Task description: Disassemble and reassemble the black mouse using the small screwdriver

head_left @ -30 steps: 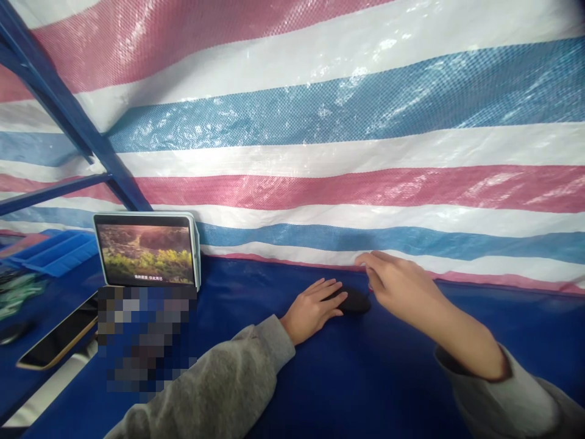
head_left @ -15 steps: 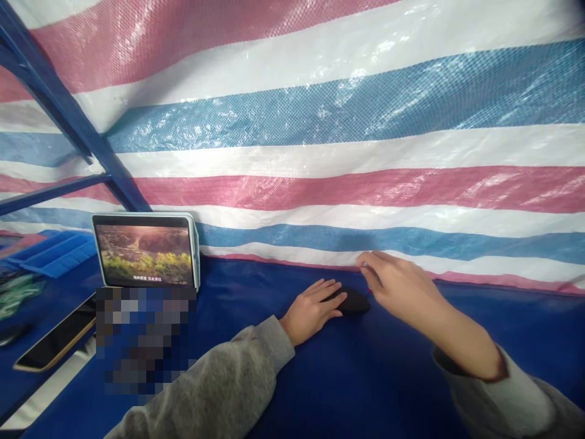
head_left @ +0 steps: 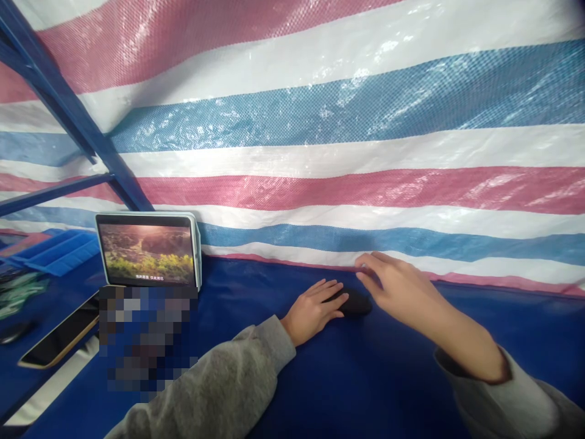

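A dark, rounded flat object (head_left: 357,303) lies on the blue table surface (head_left: 338,384) near its back edge. My left hand (head_left: 314,311) rests palm down with fingers spread over the left part of that object. Just above and to the right of it is my right hand (head_left: 388,281), its thumb apart from the bent forefinger. Something small and pale shows at the right forefinger, too small to identify. The other right fingers are partly hidden.
A tablet (head_left: 148,251) stands at the left with a landscape on its screen. A phone (head_left: 64,329), a blue compartment tray (head_left: 61,251) and a blurred patch lie near it. A striped sheet (head_left: 320,116) hangs behind; a blue metal frame (head_left: 77,110) crosses the left.
My right thumb and forefinger have parted slightly. My left hand stays on the dark object. The whole view has shifted very slightly.
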A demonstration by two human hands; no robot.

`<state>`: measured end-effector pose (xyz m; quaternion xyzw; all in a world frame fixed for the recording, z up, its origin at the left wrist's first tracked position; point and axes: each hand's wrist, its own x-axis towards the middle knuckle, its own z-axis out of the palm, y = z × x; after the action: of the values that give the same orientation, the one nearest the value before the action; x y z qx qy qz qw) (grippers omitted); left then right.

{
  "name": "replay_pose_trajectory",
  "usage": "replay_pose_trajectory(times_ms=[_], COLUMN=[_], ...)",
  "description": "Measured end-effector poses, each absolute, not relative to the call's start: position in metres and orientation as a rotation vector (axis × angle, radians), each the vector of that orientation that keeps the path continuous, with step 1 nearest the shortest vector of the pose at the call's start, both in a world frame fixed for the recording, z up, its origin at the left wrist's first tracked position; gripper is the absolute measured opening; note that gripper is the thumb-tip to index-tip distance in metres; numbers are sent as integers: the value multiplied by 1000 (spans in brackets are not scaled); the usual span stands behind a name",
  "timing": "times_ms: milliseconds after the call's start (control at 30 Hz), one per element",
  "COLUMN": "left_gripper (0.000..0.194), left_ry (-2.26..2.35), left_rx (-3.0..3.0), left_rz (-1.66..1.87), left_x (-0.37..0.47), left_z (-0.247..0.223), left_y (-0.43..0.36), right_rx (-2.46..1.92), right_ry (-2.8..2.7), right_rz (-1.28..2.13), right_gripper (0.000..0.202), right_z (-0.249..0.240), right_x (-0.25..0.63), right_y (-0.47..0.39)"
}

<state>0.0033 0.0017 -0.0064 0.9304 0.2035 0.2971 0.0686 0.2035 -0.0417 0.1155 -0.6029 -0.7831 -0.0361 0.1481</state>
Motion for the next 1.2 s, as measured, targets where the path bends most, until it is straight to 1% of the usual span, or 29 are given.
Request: replay_pose_trajectory(times_ms=[167,300,400,567,900,967,1067,1200], left_gripper=[40,40,40,40,40,40,47,54], left_ry=[622,614,613,615,642,654,672,761], left_rx=[2801,2816,2813,2803,2784,2758,2707,2622], left_rz=[891,882,899,920,867,849,789,714], left_x=[3,3,4,4,3,2,1,-1], left_z=[-7,-7,-7,-6,-5,-5,-3,0], left_y=[2,2,2,2,1,1,0,-1], right_rx=[-1712,-1695,-1702,-1709,-1624,-1564,-1471,-1406], right_ry=[-2254,-2265,-2242,-2225,-2159,-2132,-2147,-2288], right_rz=[-117,-36,-22,20,78,152,353,627], right_gripper=[28,19,19,26,21,21,22,26], right_z=[115,116,116,118,128,132,134,121], right_x=[204,204,204,205,209,210,215,222], right_y=[-41,-41,-41,-42,-45,-48,-55,-64])
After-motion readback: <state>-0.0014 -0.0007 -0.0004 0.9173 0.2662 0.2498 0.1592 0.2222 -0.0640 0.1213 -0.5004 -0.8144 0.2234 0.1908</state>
